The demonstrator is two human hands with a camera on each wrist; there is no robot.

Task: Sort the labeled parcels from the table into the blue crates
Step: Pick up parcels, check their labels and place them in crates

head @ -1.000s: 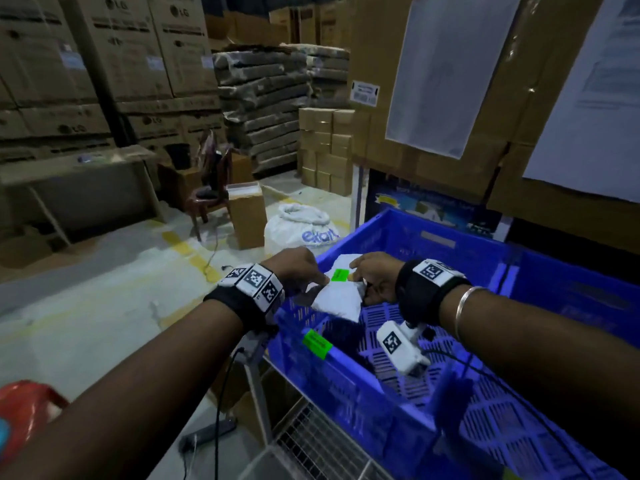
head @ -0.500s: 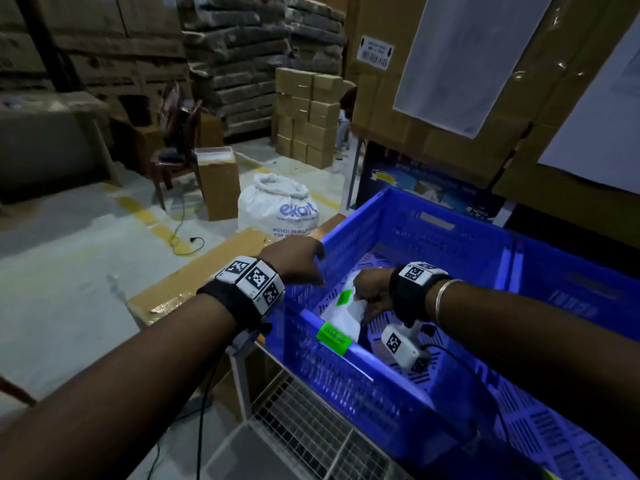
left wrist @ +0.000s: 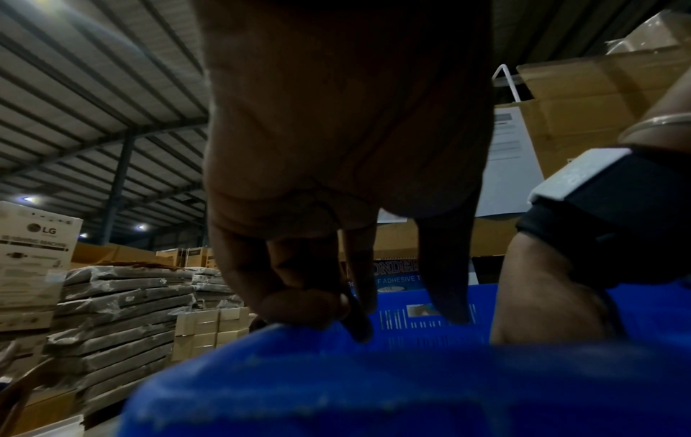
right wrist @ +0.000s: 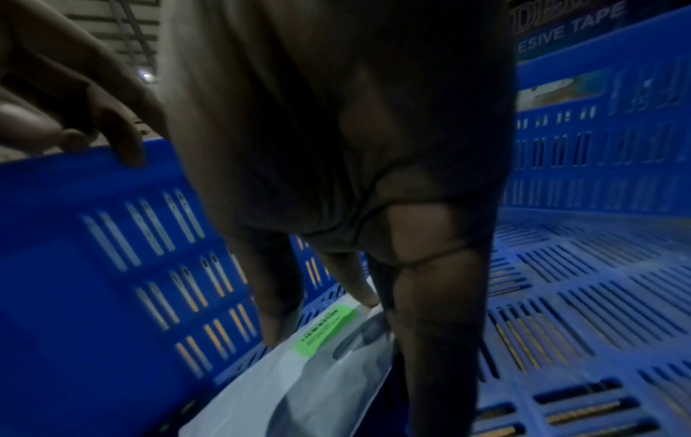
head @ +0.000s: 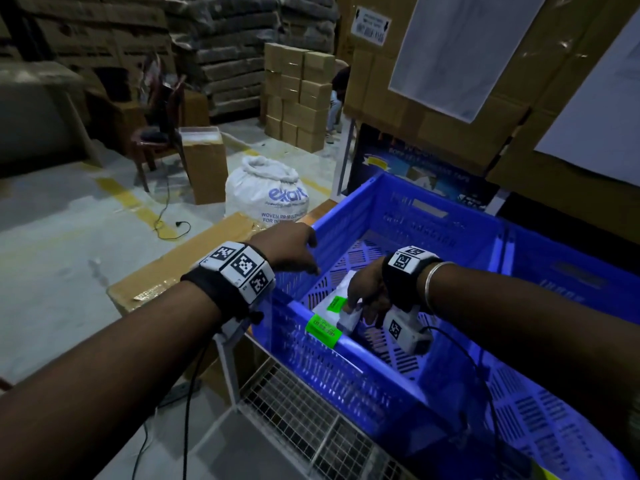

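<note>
R hand [head: 369, 294] down inside blue crate [head: 346, 344], near-left corner; fingers [right wrist: 280, 307] reach down onto white parcel [right wrist: 299, 384], tips touching its upper edge. Can't tell if it's a real grip or just contact. Parcel lies on slotted crate floor, against left wall, green label [right wrist: 324, 331] face-up. Second green label [head: 323, 329] stuck on crate's near rim, just beside parcel. L hand [head: 289, 249] at crate's left wall top, fingers [left wrist: 299, 304] loosely bent, tips on rim, holding nothing. White sack [head: 266, 194] on floor far-left of crate, w/ cardboard box [head: 204, 164] beside it. Wire rack [head: 304, 420] below crate's near side.
</note>
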